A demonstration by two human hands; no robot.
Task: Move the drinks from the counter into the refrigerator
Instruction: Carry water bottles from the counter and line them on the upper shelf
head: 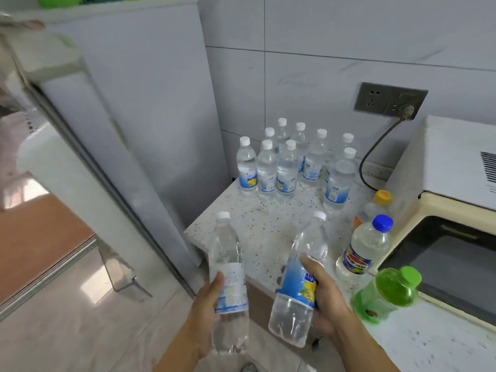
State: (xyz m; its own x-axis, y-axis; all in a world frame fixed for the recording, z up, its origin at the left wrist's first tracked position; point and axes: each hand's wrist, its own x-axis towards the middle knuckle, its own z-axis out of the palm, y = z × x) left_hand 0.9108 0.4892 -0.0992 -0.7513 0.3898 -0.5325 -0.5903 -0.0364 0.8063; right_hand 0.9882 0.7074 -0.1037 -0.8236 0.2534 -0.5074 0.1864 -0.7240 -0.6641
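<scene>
L fingers (218, 281) curl round a water bottle (228, 280); R fingers (308, 264) curl round a second bottle (300, 280). Both are lifted off the table (268, 226), held near its front edge. Judged early: approx nine water bottles (290, 162) wait at the back by the wall, plus three coloured-cap drinks (367, 248) just beside the microwave (451, 210). Fridge (139, 103) stands to the left, door (67, 167) open; floor room in front looks free.

Clear glossy plastic water bottles (287, 167) are standing at the far edge of the speckled, smooth stone counter (257, 224), wall tiles (335, 36) gleaming behind
</scene>
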